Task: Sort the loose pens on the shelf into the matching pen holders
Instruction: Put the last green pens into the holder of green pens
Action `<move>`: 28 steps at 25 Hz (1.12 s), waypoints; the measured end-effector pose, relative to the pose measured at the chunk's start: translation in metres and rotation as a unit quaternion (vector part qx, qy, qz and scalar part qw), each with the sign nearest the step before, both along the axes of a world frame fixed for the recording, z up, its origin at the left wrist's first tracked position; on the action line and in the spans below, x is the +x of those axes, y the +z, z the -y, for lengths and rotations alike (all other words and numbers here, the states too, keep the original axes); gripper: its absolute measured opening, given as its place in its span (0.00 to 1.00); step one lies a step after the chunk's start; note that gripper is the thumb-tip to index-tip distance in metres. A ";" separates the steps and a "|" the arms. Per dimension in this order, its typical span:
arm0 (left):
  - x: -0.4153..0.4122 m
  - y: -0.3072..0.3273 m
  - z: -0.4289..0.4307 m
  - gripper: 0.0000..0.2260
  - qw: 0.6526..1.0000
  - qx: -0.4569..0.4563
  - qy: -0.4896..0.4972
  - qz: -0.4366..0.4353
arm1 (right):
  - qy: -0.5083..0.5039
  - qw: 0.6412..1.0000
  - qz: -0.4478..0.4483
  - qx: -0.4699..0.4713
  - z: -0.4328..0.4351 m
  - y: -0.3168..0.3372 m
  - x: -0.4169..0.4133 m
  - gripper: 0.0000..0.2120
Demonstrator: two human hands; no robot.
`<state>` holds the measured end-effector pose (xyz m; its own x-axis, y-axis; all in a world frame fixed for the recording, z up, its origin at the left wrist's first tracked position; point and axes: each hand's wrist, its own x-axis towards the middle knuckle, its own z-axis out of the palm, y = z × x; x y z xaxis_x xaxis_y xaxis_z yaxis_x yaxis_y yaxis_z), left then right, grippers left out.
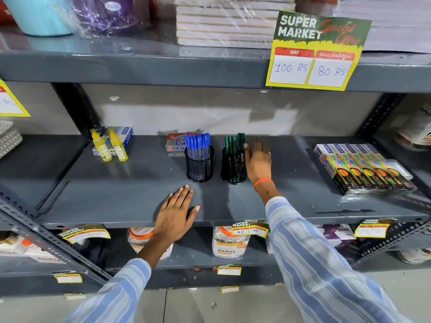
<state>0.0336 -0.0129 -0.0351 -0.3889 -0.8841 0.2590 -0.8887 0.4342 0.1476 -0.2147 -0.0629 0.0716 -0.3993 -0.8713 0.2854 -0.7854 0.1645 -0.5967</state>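
Observation:
Two black mesh pen holders stand side by side on the grey metal shelf (116, 197). The left holder (199, 169) is full of blue pens (198, 145). The right holder (234, 169) holds several green pens (234, 143). My right hand (258, 159) is open, palm against the right side of the green-pen holder, holding nothing. My left hand (176, 213) lies flat and open on the shelf's front edge, just in front of the blue-pen holder. No loose pens lie on the shelf.
Two yellow glue bottles (109, 146) and a blue box stand at the back left. A red and grey box (176, 143) lies behind the blue pens. Colourful pencil packs (361, 169) fill the right end. A price sign (314, 52) hangs from the shelf above.

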 end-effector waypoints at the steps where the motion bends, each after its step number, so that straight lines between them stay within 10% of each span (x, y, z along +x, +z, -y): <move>1: 0.000 0.001 0.001 0.30 1.000 0.010 0.000 -0.016 | -0.011 0.999 0.018 -0.025 -0.007 -0.008 0.003 0.25; 10: -0.027 0.039 0.049 0.45 0.900 0.188 0.098 -0.380 | 0.029 0.984 0.174 0.007 -0.022 -0.051 0.016 0.46; 28: -0.017 0.033 0.070 0.33 0.879 0.242 0.007 -0.410 | 0.046 0.989 0.129 0.063 -0.030 -0.056 0.007 0.37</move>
